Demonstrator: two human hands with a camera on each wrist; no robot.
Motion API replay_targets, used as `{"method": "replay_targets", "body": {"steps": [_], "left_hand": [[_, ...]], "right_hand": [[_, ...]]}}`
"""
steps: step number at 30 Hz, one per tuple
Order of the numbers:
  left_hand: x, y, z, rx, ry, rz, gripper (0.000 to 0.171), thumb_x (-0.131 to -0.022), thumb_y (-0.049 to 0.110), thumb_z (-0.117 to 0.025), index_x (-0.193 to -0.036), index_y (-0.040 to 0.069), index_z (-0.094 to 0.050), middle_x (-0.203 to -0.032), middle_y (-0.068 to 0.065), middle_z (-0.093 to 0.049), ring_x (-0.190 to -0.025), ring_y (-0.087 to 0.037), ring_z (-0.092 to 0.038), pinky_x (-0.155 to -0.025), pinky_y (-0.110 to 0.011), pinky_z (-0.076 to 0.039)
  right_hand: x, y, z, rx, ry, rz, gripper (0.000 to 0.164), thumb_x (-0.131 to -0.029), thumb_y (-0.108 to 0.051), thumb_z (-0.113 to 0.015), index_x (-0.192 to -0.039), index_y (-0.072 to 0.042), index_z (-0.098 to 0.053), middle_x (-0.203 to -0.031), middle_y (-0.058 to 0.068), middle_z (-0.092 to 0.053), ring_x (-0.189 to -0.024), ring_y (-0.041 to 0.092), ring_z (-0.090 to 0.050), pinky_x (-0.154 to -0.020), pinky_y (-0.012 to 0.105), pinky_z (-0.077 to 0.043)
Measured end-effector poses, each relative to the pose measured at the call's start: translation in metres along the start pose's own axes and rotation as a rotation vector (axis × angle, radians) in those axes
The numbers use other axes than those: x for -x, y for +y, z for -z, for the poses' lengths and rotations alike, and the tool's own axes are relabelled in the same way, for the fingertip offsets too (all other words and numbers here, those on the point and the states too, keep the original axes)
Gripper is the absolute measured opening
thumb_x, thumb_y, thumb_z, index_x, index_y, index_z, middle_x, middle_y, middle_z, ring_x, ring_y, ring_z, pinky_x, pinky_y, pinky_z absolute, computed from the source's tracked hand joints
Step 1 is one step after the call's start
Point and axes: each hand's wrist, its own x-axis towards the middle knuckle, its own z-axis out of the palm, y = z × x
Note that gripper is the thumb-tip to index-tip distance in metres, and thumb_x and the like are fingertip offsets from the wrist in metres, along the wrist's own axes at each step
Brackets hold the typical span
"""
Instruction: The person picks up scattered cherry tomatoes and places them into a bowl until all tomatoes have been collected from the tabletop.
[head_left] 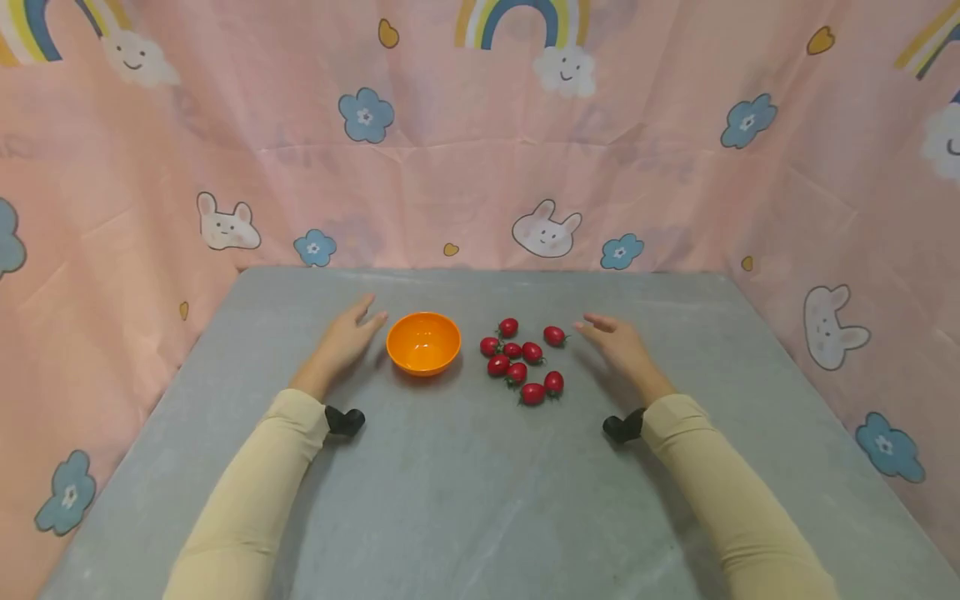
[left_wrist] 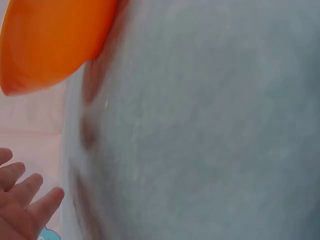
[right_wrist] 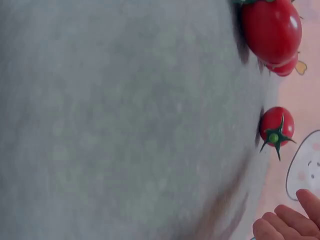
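Note:
An orange bowl (head_left: 423,343) stands upright on the grey table, with nothing inside it. To its left my left hand (head_left: 343,342) is held with fingers extended, apart from the bowl; the left wrist view shows the same hand (left_wrist: 25,205) below the bowl's side (left_wrist: 55,45). Several red cherry tomatoes (head_left: 516,372) with green stems lie in a loose cluster right of the bowl. My right hand (head_left: 618,346) is beside the rightmost tomato (head_left: 554,336), holding nothing. In the right wrist view its fingers (right_wrist: 285,223) are near a single tomato (right_wrist: 277,127).
The grey table (head_left: 465,500) has a back edge against a pink curtain (head_left: 450,183) printed with rainbows, rabbits and flowers. More curtain hangs along the left and right sides. A black wrist mount sits at each sleeve cuff.

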Motion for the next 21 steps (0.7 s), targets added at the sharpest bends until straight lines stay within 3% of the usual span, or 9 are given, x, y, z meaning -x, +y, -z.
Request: {"method": "replay_targets", "body": {"steps": [8,12,17,21], "left_hand": [[0.005,-0.001,-0.009,0.094,-0.017,0.015,0.073,-0.090,0.063,-0.036,-0.149,0.023,-0.019,-0.151,-0.011,-0.029,-0.137,-0.028,-0.029,-0.111,-0.050,-0.024],[0.008,0.001,-0.012,0.168,-0.022,0.016,0.069,-0.092,0.057,-0.041,-0.148,0.020,-0.024,-0.147,-0.012,-0.035,-0.134,-0.028,-0.036,-0.108,-0.048,-0.032],[0.009,-0.002,-0.019,0.299,-0.049,0.001,0.062,-0.095,0.042,-0.047,-0.147,0.013,-0.028,-0.146,-0.013,-0.038,-0.129,-0.025,-0.044,-0.101,-0.041,-0.042],[0.008,-0.002,-0.024,0.370,-0.045,-0.001,0.061,-0.095,0.041,-0.048,-0.145,0.012,-0.031,-0.147,-0.010,-0.037,-0.131,-0.023,-0.042,-0.101,-0.039,-0.042]], "right_hand": [[0.000,-0.005,-0.008,-0.053,-0.005,0.000,0.067,-0.089,-0.050,-0.054,-0.141,-0.011,-0.040,-0.145,0.014,-0.038,-0.136,0.031,-0.030,-0.111,0.051,-0.026],[-0.002,-0.008,-0.012,-0.069,0.006,-0.001,0.070,-0.086,-0.053,-0.057,-0.140,-0.011,-0.042,-0.143,0.013,-0.041,-0.135,0.030,-0.032,-0.110,0.050,-0.026],[-0.006,-0.009,-0.020,-0.109,0.043,0.007,0.059,-0.087,-0.041,-0.061,-0.135,-0.008,-0.048,-0.139,0.015,-0.046,-0.132,0.030,-0.036,-0.110,0.049,-0.027],[-0.008,-0.010,-0.025,-0.132,0.065,-0.010,0.055,-0.087,-0.037,-0.062,-0.133,-0.009,-0.050,-0.138,0.013,-0.048,-0.133,0.029,-0.035,-0.111,0.049,-0.026]]}}
